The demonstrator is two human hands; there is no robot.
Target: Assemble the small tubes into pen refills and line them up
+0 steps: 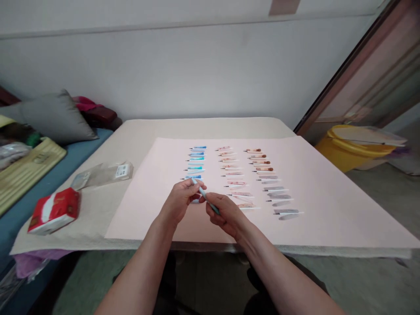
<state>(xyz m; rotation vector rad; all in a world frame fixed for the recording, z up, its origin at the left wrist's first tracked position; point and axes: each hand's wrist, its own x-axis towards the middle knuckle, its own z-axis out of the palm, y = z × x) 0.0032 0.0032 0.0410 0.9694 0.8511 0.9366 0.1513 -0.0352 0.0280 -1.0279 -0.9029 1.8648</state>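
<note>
Both hands meet above the near part of a pink sheet (141, 214), closed on one slim pale blue pen (201, 191). My left hand (180, 197) pinches its upper end, while my right hand (226, 212) grips the lower end; fingers cover part of it. Just beyond, a column of blue and teal pen parts (195, 168) lies on the sheet, partly hidden by my left hand. Pink pen parts (235, 183) form a middle column. To the right are brown pen parts (263, 169) and grey ones (277, 195), with thin white dark-tipped sticks like refills among them.
On the left side of the cream-covered table (131, 131) lie a clear plastic bag (103, 174) and a red tissue pack (54, 210). A blue couch or bed with a grey pillow (49, 116) stands at left. A yellow bin (351, 148) is at the right, and a wall (197, 74) rises behind.
</note>
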